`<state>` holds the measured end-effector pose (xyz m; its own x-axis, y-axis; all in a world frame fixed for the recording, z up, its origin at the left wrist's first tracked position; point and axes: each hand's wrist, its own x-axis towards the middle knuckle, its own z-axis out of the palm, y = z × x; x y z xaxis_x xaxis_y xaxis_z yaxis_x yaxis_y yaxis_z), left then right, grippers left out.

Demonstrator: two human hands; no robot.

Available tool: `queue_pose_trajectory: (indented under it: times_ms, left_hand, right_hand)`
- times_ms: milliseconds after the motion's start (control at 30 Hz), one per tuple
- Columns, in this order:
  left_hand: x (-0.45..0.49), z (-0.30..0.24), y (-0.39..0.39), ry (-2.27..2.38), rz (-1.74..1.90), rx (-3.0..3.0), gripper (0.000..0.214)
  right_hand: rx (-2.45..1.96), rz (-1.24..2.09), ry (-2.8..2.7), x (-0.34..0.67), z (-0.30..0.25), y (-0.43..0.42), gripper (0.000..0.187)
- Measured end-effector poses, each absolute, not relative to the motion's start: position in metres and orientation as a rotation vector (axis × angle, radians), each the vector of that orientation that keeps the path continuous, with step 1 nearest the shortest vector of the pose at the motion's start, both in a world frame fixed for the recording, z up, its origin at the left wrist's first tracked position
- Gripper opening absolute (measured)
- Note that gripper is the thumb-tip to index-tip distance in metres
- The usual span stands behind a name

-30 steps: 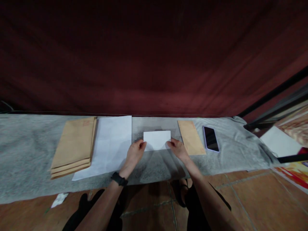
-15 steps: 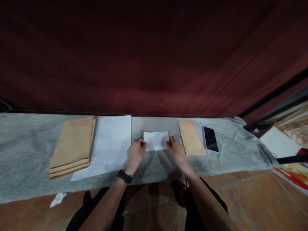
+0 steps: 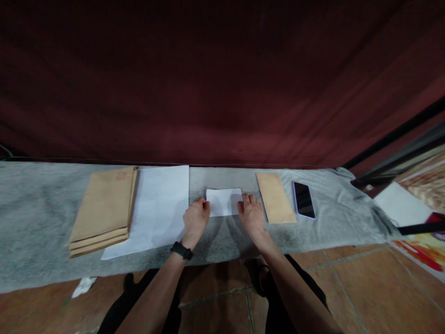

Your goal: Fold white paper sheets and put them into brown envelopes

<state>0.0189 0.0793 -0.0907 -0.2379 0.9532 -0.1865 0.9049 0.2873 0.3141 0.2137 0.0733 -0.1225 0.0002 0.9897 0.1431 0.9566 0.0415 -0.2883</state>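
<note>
A small folded sheet of white paper (image 3: 223,202) lies near the middle of the grey cloth, its long side across my view. My left hand (image 3: 196,218) is closed at its left edge, thumb and curled fingers gripping the paper there. At the right edge, my right hand (image 3: 251,214) has its thumb on the paper, with the other fingers bent just beyond the edge; their tips are partly hidden. Left of my left hand are large white sheets (image 3: 162,204). A single brown envelope (image 3: 276,197) lies to the right of my right hand.
A stack of brown envelopes (image 3: 102,202) overlaps the white sheets at left. Past the single envelope lies a phone (image 3: 303,200). Grey cloth (image 3: 342,208) covers the narrow surface, with a dark red curtain (image 3: 222,93) behind. Crumpled white tissue (image 3: 84,286) rests on the tiled floor.
The folded paper now lies flatter, its upper layers closer together. My right hand has turned and its fingers have spread a little over the right edge. My left hand has stayed nearly in place.
</note>
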Motion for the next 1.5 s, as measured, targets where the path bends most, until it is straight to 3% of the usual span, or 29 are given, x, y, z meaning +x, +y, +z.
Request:
queue_pose_trajectory:
  times_ms: [300,1500]
  left_hand:
    - [0.02,-0.087,0.077,2.202,0.182,1.694,0.033]
    - [0.032,-0.096,0.068,2.314,0.126,1.864,0.04]
  right_hand:
    - [-1.604,0.225,-2.173,0.186,-0.138,0.068,0.048]
    - [-1.711,0.165,-2.207,0.172,-0.151,0.062,0.054]
